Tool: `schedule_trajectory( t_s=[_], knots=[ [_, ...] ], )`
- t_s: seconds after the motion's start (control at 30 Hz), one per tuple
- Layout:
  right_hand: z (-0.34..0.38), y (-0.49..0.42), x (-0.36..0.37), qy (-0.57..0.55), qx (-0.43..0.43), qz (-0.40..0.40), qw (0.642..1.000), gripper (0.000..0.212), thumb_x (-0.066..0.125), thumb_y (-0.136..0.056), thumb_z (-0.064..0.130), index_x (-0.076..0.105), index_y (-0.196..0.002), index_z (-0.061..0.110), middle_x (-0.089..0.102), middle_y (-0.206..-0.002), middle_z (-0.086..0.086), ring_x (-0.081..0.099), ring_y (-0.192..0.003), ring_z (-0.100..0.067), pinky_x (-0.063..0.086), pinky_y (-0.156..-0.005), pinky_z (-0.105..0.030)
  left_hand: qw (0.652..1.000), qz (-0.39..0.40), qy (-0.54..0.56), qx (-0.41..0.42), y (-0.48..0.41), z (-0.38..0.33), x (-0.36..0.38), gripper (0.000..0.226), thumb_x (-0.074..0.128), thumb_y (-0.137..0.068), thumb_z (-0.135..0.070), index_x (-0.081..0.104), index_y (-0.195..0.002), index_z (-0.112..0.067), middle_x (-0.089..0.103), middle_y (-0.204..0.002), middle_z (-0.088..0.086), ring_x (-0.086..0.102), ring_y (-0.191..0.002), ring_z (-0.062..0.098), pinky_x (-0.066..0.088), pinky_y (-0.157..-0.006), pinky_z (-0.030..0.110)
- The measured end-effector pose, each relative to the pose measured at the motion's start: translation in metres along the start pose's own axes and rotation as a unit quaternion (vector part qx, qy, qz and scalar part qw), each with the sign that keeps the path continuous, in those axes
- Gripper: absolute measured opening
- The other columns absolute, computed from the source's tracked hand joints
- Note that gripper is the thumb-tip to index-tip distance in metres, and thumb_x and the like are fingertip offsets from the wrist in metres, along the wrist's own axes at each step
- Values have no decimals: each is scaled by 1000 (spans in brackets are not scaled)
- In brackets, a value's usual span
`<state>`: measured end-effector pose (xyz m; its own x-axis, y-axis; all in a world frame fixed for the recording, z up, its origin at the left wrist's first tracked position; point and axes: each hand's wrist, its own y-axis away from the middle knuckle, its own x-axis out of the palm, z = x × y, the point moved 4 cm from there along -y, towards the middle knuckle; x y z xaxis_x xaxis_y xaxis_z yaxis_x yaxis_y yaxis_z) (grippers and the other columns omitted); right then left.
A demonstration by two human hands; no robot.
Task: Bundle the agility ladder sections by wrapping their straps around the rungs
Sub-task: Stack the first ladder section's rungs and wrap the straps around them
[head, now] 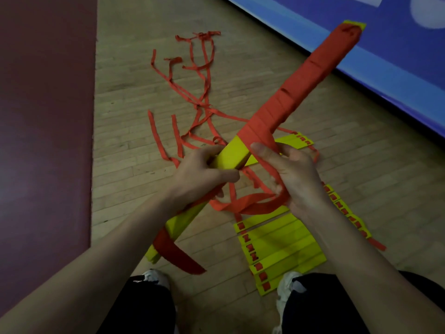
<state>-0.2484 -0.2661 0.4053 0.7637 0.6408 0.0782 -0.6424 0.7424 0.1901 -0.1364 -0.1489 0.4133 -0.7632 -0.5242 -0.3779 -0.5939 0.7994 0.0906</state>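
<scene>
Over the wooden floor (125, 153), left grip (204, 175) is clamping rungs (231, 155) steady while right grip (295, 175) is pinching strap (252, 205) taut for wrapping.

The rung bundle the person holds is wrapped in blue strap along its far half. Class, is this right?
No. The head view shows that the strap wrapped along the far half of the rung bundle is red, not blue.
</scene>
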Motion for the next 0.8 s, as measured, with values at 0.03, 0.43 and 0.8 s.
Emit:
schedule_trajectory(
  t_s=[0.03, 0.43, 0.8],
  knots=[
    [2, 1, 0, -13, 4, 5, 1000, 32, 79, -65, 36, 64, -88, 19, 42, -40, 13, 31, -31, -2, 24, -30, -14, 999, 15, 33, -16, 0, 0, 0, 24, 72, -78, -7, 66, -101, -11, 61, -70, 5, 59, -45, 16, 47, -43, 22],
    [14, 5, 6, -114, -28, 129, 985, 26, 70, -62, 30, 60, -76, 10, 40, -38, 9, 26, -23, -2, 14, -28, -12, 913, 253, 315, -61, 5, 0, 22, 31, 60, -60, -25, 70, -87, -12, 40, -51, 5, 37, -29, 13, 27, -32, 13],
    [-6, -4, -9, -53, 13, -76, 996, 41, 83, -61, 41, 50, -55, 18, 35, -41, 9, 29, -34, -6, 23, -32, -18, 986, 88, -131, 56, 3, 1, 11, 49, 73, -84, -27, 54, -125, -10, 67, -104, 12, 65, -82, 16, 50, -69, 23]
  ],
)
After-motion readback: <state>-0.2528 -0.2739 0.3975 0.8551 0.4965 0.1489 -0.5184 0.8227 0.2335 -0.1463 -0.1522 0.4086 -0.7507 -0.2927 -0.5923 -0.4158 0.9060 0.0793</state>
